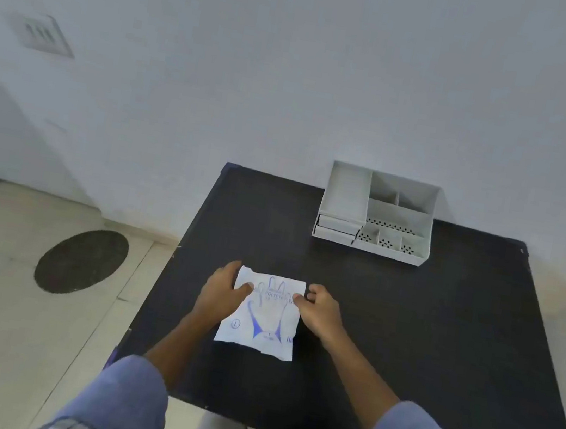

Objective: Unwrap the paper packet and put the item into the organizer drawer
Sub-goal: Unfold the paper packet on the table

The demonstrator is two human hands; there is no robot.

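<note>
Now the left hand (220, 293) pinches the paper packet's (263, 317) upper left edge, fingers (246, 287) closed on it. Between both hands the packet lies flat on the black bench (404, 326). Opposite, the right hand (320, 311) pinches its upper right edge. Well beyond the right fingers stands the grey organizer (377, 216).

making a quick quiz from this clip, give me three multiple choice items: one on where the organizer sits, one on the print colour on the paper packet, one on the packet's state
1. Where is the organizer?
A. far right part of the table, by the wall
B. on the floor
C. beside the left hand

2. Print colour on the paper packet?
A. red
B. blue
C. green

3. The packet is
A. inside a drawer
B. lying alone
C. held at its far end by both hands

Answers: 1 A, it stands at the wall edge. 2 B, a blue glove outline. 3 C, the left hand and the right hand pinch it.
</note>
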